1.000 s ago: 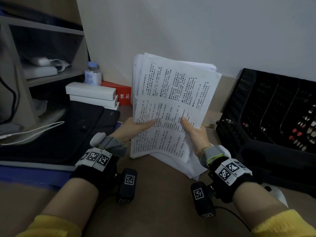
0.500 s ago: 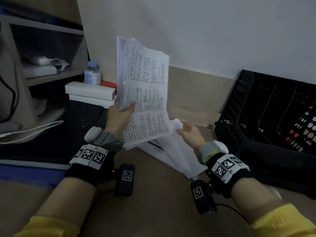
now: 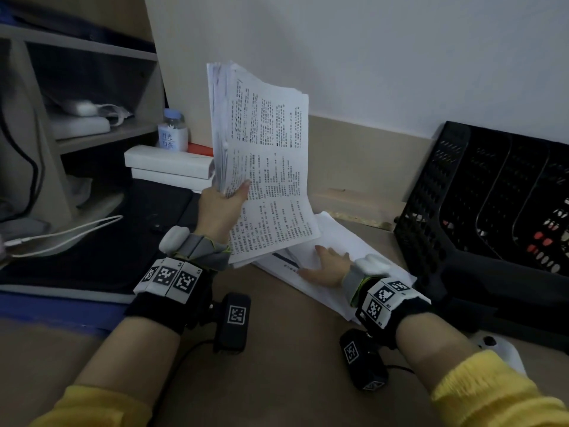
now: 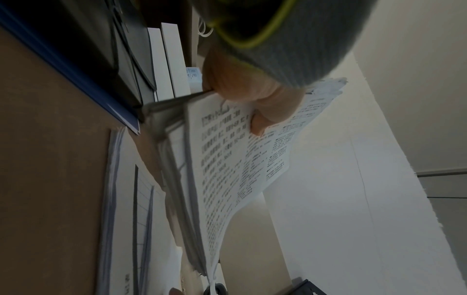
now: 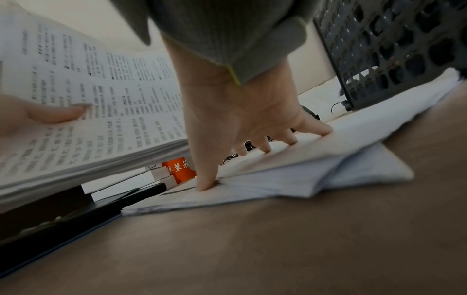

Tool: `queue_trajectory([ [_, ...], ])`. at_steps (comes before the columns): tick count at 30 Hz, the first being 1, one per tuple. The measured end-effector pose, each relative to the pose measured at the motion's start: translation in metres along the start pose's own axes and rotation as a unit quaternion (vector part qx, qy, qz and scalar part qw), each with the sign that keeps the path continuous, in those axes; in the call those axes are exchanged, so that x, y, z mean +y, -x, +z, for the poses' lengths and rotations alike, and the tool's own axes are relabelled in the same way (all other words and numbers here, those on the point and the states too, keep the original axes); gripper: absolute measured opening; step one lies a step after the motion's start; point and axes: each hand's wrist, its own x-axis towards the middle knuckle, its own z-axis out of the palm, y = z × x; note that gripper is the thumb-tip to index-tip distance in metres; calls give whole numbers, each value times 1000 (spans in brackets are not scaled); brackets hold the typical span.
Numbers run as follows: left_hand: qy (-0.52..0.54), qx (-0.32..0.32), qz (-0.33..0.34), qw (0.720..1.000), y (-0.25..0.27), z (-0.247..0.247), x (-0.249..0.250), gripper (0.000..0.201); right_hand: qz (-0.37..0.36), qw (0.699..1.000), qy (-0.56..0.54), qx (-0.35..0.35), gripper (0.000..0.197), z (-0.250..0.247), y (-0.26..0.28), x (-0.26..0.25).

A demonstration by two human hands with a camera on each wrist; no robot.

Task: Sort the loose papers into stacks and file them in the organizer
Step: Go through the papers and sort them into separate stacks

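Held stack: my left hand [image 3: 220, 208] grips a thick bundle of printed papers [image 3: 261, 155] at its lower left edge, thumb on the front page and fingers behind; the bundle stands nearly upright above the desk, long axis up and down, and the top leans a little to the left.

Flat stack: the other papers [image 3: 345, 245] lie on the desk [image 3: 277, 380], directly under and in front of my right hand; the long axis runs diagonally from near left to far right.

Right hand: my right hand [image 3: 328, 265] is spread, straight fingers [image 5: 313, 130] pressing on the flat stack, grasping nothing.

Organizer: the black organizer [image 3: 480, 211] stands to the right of both stacks, its near corner just beside the flat stack; my right hand is clearly the nearer one.

Key relation: I judge the flat stack goes next, moving rightward.

Change: half a second ago my right hand was raised with curled fingers above the sheets; now it lies flat on them. One second ago both hands held the bundle together.
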Motion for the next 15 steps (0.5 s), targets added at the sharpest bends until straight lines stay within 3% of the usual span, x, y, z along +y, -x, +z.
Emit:
queue_trajectory([
  [7, 5, -1, -1, 1000, 0, 1, 1, 43, -53, 997, 52, 8, 65, -17, 18, -9],
  [15, 7, -8, -5, 1000, 1, 2, 1, 43, -79, 997, 22, 8, 78, -29, 28, -11],
])
